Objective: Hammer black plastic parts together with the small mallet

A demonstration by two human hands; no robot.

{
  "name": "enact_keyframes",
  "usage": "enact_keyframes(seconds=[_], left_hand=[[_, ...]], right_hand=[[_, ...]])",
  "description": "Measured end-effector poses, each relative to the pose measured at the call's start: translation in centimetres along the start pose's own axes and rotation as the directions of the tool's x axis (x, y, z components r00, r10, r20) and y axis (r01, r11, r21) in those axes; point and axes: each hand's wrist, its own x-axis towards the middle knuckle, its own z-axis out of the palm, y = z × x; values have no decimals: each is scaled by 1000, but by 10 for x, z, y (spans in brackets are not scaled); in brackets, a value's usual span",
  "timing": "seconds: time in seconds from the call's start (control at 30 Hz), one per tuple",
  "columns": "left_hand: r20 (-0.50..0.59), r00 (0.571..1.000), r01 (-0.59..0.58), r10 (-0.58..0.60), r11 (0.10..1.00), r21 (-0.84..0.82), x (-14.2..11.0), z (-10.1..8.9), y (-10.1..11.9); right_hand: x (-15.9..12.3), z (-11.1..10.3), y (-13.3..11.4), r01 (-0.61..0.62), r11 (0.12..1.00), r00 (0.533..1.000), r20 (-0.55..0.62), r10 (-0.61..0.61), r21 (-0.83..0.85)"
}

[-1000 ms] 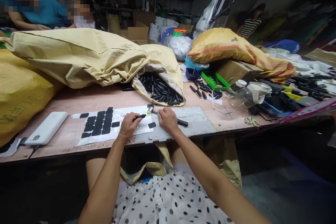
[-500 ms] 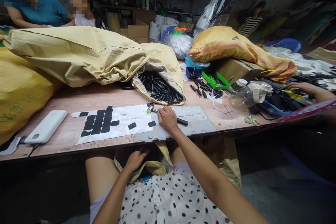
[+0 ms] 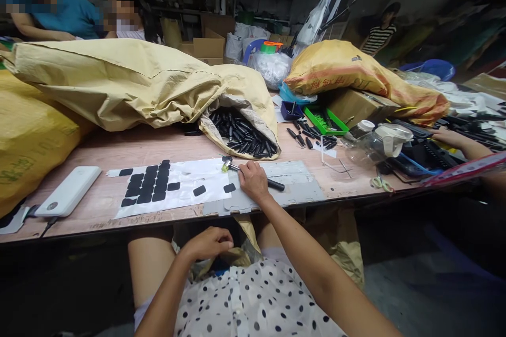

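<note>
My right hand (image 3: 253, 181) is closed around a small hammer (image 3: 275, 184) with a black handle, lying low over a grey board (image 3: 302, 181) at the table edge. The hammer's head, yellowish and metallic, points left. Over my lap, my left hand (image 3: 209, 242) has its fingers curled in; what they hold, if anything, is hidden. It is just above the mouth of a paper-lined sack (image 3: 249, 237) between my knees. Left of the hammer, a white sheet (image 3: 190, 171) bears several black rounded patches (image 3: 148, 181), most in a tight block.
An open tan sack (image 3: 272, 116) spills black pen-like parts (image 3: 241, 131). A white power bank (image 3: 69, 189) lies at left. Right stand a green tray (image 3: 326, 121), a clear jug (image 3: 379, 145) and scissors (image 3: 381, 183). A co-worker's hand (image 3: 450, 137) reaches in at far right.
My left hand has risen from the sack's mouth in my lap and moved slightly right, fingers now curled. My right hand stays on the hammer.
</note>
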Motion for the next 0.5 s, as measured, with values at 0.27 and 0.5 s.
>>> enact_keyframes(seconds=[0.27, 0.5], left_hand=[[-693, 709, -250, 127, 965, -78, 55, -131, 60], [-945, 122, 196, -303, 941, -276, 120, -237, 34]], right_hand=[[-4, 2, 2, 26, 1000, 999, -44, -27, -3], [-8, 2, 3, 46, 999, 997, -62, -46, -6]])
